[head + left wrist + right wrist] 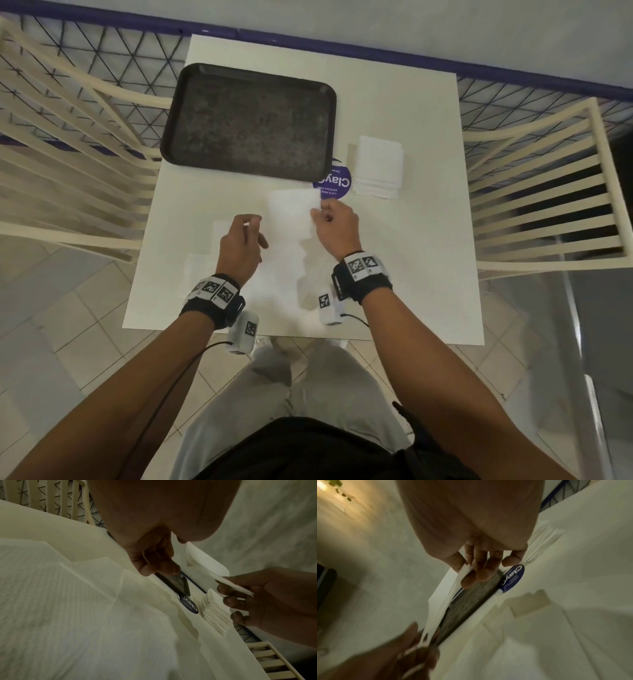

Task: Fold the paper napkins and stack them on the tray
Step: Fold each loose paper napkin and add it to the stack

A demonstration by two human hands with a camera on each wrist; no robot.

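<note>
Napkin (291, 216) between pinching left hand (241, 245) and right hand (337, 228)

White table (411, 240) bears a round blue sticker (337, 183); cream slatted chairs (548, 205) flank the table.

White square desk (411, 113) in centre. Cream slatted chairs at left edge (68, 192) and right edge (548, 205). Dark triangular mesh fence (113, 58) with blue rail (376, 51) beyond far edge. Pale grey ground past fence. Light tiled floor (68, 325) below near edge. Round blue sticker (337, 183) on desk. Dim, warm light.
</note>
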